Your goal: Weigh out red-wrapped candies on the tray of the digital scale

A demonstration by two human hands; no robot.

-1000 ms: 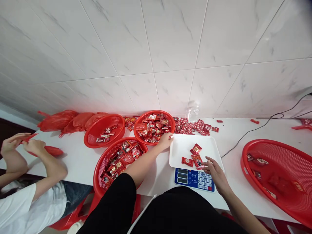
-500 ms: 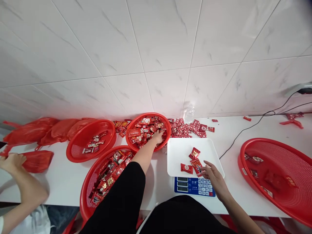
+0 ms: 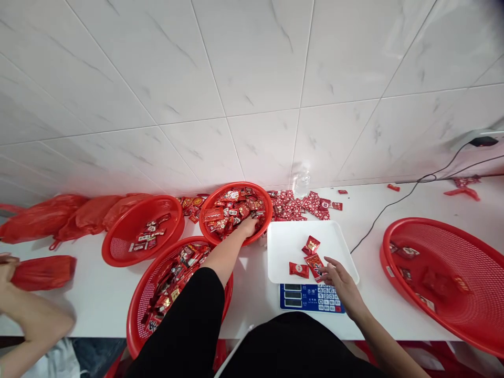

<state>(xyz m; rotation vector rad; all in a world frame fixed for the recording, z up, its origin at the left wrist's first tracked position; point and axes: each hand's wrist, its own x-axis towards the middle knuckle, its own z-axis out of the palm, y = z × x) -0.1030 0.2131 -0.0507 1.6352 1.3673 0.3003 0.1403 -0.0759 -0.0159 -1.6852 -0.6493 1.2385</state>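
Countertop scale label unreadable; right hand touches packet.

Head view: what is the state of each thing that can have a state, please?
left hand, inside back basket, resting on its packets; grip unclear
right hand, open, fingertips at a packet on scale tray
scale tray, holds three packets
back basket, heaped full
left basket, nearly empty
large right basket, few packets inside

Left hand far forward, arm outstretched, palm down, grip unclear. Right hand near body, palm down, fingers spread.
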